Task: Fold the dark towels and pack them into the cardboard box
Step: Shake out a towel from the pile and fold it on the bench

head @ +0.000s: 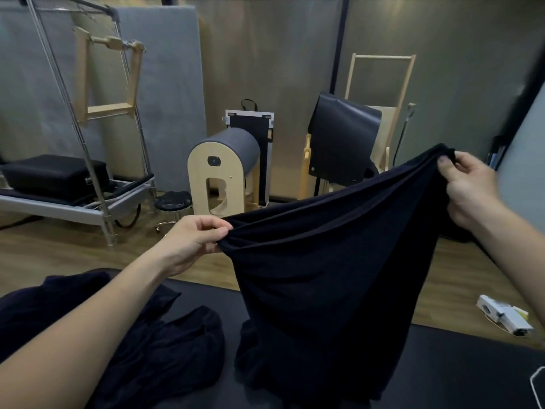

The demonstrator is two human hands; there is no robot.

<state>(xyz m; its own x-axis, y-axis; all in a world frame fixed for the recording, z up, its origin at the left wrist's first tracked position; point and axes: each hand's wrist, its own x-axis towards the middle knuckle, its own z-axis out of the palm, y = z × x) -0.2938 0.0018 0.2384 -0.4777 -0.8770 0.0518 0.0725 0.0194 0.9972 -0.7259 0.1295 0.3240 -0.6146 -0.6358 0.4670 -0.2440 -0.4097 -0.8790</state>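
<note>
**Item: one dark towel, held up, fold not yet begun**

- Location: the dark towel (324, 276) hangs across the centre and right of the frame. Its top edge is stretched between your hands and its lower end is bunched on the black padded surface (442, 367) at the bottom.
- Grip: your left hand (194, 237), centre left, pinches one gathered end of the top edge. Your right hand (469, 187), upper right and higher, pinches the other end.
- Step: spreading out, by my reading. The edge sags and is gathered, so the next move calls for levelling your hands and finding true corners before laying it flat.
- Pending: a heap of unfolded towels (165, 343) at lower left, just beside the hanging one.
- Room: bare surface shows at lower right. Its far edge runs close behind the towel, with wooden floor (59, 252) beyond.
- Cardboard box: not in view.
</note>
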